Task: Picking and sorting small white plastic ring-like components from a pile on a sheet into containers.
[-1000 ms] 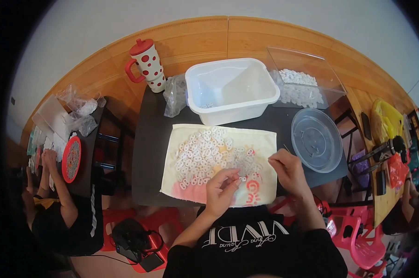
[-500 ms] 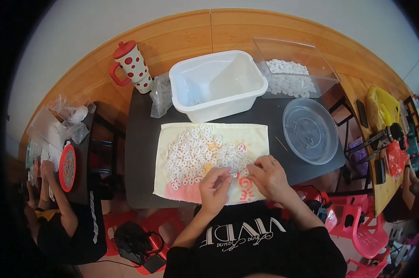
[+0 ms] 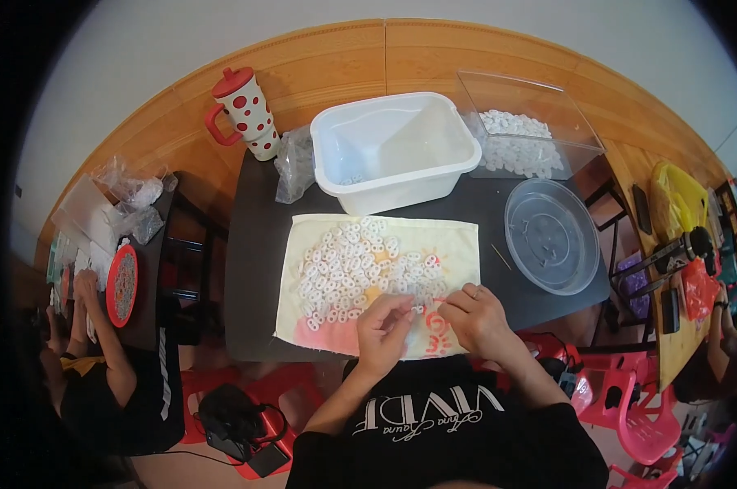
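Observation:
A pale yellow towel [image 3: 462, 232] with pink and red prints lies in front of me. Spread over it is a pile of small white two-holed plastic pieces [image 3: 336, 273]. My left hand [image 3: 382, 332] is at the towel's near edge, thumb and fingers brought together in a pinch. Close by on its right, my right hand [image 3: 476, 319] is pinched too, fingertips turned toward the left. A small white piece [image 3: 418, 310] shows between the two sets of fingertips. Whatever each hand grips is too small to make out.
Behind the towel stands a white basin [image 3: 401, 191] with a few pieces inside. A clear box [image 3: 576, 122] holds more white pieces; a round clear lid [image 3: 552, 236] lies at right. A dotted tumbler [image 3: 253, 118] stands back left. Another person works beside a red tray [image 3: 122, 285].
The whole view has shifted slightly, so the scene sits a little further right. My right hand has turned slightly at the fingertips; both hands stay close together over the near edge.

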A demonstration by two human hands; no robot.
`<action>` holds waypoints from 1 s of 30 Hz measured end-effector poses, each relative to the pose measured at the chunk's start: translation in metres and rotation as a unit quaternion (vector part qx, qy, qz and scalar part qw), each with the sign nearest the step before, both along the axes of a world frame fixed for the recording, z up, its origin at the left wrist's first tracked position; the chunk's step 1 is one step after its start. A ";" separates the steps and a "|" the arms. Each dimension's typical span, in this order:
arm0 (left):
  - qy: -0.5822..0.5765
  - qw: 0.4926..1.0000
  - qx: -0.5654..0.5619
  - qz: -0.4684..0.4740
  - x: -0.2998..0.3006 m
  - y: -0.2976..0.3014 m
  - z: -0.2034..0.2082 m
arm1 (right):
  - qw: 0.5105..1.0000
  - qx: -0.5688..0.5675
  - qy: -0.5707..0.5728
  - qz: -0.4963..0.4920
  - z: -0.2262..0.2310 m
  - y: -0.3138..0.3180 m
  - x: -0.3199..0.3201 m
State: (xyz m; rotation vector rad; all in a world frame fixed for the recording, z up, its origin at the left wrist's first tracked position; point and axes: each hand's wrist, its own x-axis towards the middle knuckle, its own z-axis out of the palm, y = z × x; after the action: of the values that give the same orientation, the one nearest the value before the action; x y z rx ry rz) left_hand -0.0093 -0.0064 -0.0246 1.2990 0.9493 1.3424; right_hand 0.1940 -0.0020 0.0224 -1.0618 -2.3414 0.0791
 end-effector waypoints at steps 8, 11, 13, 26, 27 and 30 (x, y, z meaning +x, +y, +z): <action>-0.019 1.000 -0.002 -0.007 -0.001 -0.002 0.000 | 0.997 -0.058 0.047 0.022 0.009 -0.001 0.007; -0.015 1.000 -0.010 -0.009 -0.001 -0.002 0.003 | 0.997 -0.079 0.019 -0.004 0.006 0.002 0.015; -0.011 1.000 -0.010 -0.010 -0.001 -0.002 0.004 | 0.997 -0.075 0.016 0.004 0.010 0.002 0.013; -0.004 1.000 0.017 -0.009 -0.002 0.000 -0.006 | 0.987 -0.158 0.016 0.037 0.015 -0.005 0.023; -0.004 1.000 0.018 -0.008 -0.002 -0.001 -0.005 | 0.987 -0.157 0.017 0.038 0.013 -0.005 0.020; -0.018 0.999 0.003 -0.036 -0.001 -0.002 0.001 | 0.949 -0.171 0.267 -0.013 0.001 -0.003 0.009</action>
State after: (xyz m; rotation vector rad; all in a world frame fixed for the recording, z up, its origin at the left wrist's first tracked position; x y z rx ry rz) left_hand -0.0102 -0.0082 -0.0238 1.2969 0.8666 1.3107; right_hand 0.2027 -0.0049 0.0233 -1.0650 -1.8535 0.6954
